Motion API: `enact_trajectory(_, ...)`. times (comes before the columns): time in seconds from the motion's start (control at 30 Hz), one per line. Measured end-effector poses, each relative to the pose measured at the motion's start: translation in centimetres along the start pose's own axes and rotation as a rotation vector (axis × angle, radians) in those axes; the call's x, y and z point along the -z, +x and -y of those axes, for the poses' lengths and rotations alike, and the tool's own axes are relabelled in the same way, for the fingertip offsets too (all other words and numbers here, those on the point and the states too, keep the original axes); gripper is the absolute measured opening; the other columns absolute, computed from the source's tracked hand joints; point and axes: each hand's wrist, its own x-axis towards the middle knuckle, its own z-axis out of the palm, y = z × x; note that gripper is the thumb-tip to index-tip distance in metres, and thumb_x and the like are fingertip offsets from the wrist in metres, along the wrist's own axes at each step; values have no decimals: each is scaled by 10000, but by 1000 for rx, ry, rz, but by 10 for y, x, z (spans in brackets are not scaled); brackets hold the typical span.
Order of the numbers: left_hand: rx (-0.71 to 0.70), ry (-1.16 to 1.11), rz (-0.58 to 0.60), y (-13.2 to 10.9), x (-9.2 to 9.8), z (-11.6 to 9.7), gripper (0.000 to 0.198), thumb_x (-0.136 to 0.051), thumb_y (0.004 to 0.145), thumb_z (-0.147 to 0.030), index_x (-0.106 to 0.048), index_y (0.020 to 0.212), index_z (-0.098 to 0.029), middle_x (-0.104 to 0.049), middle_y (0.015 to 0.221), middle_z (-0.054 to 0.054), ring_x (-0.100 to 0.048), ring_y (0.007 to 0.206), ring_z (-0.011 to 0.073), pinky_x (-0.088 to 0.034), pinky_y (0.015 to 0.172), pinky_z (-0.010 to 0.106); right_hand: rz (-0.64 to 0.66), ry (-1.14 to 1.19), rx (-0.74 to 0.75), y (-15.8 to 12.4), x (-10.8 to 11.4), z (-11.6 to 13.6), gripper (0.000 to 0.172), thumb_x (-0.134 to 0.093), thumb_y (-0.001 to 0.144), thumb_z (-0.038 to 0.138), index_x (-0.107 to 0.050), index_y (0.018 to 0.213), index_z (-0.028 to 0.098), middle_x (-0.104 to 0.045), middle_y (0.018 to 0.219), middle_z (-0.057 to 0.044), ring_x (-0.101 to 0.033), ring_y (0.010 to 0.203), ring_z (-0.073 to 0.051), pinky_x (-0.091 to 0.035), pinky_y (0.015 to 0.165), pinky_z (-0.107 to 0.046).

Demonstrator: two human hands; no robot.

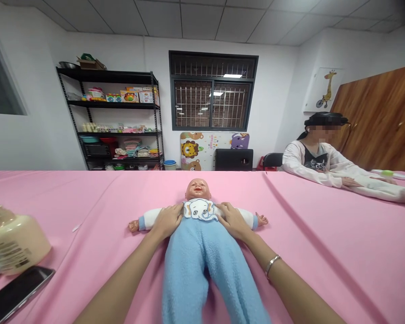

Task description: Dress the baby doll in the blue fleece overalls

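Note:
A baby doll (198, 191) lies on its back on the pink-covered table, its head away from me and arms spread to both sides. It wears a light-blue fleece outfit (189, 252) with white sleeves and an elephant face on the chest. My left hand (169, 220) rests over the doll's upper arm and chest edge at the left, fingers laid against the cloth. On the other side, my right hand (232, 219) lies the same way, fingers spread on the shoulder area. The fingertips by the elephant patch are partly hard to make out.
At the left stand a cream-coloured bottle (16, 243) and a dark phone (18, 292). Another person (319, 157) sits at the table's right, arms on the cloth. Behind the table are a black shelf rack (113, 105) with boxes and folded cloths, and wooden cabinets (381, 117).

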Motion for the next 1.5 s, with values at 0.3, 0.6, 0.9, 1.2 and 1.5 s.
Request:
enact_trajectory(0.3,-19,-72,6,1,0,-1,336,-391,836,-254,-516,1147,-233,-618,1031,55,-557,883,239,-387,764,320,115,-107,43,5,1,3,469,-204,937,413,-429,1282,189,-382,1356,-84,-450,1122,-234,-357,938,-388)
enact_trajectory(0.6,58,8,-45,-2,-1,-1,272,-373,867,-286,-564,1031,-182,-633,963,77,-560,896,237,-384,767,332,79,-246,-115,3,3,12,456,-264,925,398,-494,1198,115,-405,1317,-131,-474,1026,-281,-372,839,-397)
enact_trajectory(0.9,10,-94,-337,-9,2,-7,401,-394,873,-279,-427,1249,-143,-516,1227,111,-448,1129,238,-325,947,366,-9,-209,-168,-9,2,-12,444,-313,910,461,-542,1144,161,-551,1157,-110,-467,1061,-254,-312,899,-381)
enact_trajectory(1.2,-29,-146,-175,-10,2,1,345,-351,903,-379,-550,1111,-187,-602,1109,60,-521,1022,223,-357,894,357,-221,-448,-399,-20,9,-43,393,-432,866,432,-569,1061,119,-574,1052,-180,-475,1015,-319,-296,877,-456)
enact_trajectory(1.5,197,-10,-289,-10,-5,10,291,-358,863,-251,-550,1065,-166,-633,1026,83,-545,974,243,-351,858,372,143,496,-187,-13,26,2,430,-418,802,567,-464,654,166,-457,605,3,-405,572,-130,-302,537,-258)
